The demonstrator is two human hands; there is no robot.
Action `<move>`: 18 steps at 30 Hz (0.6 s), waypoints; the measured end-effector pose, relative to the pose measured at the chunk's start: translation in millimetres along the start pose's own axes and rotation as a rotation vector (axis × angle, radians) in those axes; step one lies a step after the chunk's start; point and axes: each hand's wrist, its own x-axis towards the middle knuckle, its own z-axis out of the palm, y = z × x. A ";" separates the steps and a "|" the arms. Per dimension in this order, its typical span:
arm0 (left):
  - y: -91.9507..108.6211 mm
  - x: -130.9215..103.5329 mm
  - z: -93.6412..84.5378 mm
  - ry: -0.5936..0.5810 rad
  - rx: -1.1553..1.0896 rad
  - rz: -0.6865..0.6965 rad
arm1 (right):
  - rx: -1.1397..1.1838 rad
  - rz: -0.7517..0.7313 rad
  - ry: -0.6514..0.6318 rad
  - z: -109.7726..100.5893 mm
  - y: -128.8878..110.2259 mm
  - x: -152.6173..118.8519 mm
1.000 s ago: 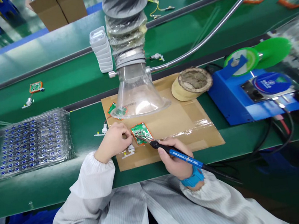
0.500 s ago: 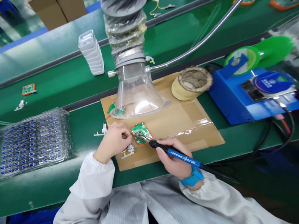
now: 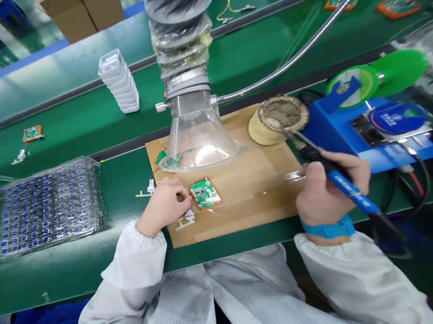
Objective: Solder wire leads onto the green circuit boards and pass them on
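The green circuit board (image 3: 205, 193) with orange edges lies on the cardboard sheet (image 3: 250, 217) in front of the clear hood (image 3: 200, 123), and the left hand (image 3: 164, 206) curls beside its left edge, though I can't tell whether those fingertips pinch anything. Off to the right, the right hand (image 3: 327, 188) grips a blue-and-black soldering iron (image 3: 350, 190), its tip at the rim of the yellowish pot (image 3: 264, 131), next to a blue machine (image 3: 329, 136).

Green bench (image 3: 74, 275), brown cardboard sheet (image 3: 252, 178), clear plastic trays (image 3: 48, 205), blue unit (image 3: 334, 129)
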 end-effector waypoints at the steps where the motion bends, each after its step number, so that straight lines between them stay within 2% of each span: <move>1: 0.0 0.1 0.2 0.001 0.002 -0.001 | -0.022 -0.058 0.018 1.6 4.4 7.9; 3: 0.3 0.3 0.3 0.004 0.004 -0.004 | -0.068 -0.162 -0.009 5.7 10.9 18.5; 5: 1.0 0.3 -0.2 0.006 0.000 -0.009 | -0.096 -0.201 -0.083 9.4 13.1 22.3; 7: 2.0 -0.5 -1.1 0.002 -0.007 -0.013 | -0.103 -0.205 -0.103 11.0 10.9 20.8; 12: 7.0 -6.8 2.2 0.016 0.050 0.007 | -0.075 -0.136 -0.115 5.3 -5.7 2.6; 15: 11.9 -11.9 10.9 0.067 0.132 -0.001 | -0.017 -0.109 -0.120 2.2 -14.7 -14.3; 18: 15.2 -17.3 17.4 0.139 0.119 -0.029 | 0.027 -0.123 -0.186 3.0 -19.9 -27.1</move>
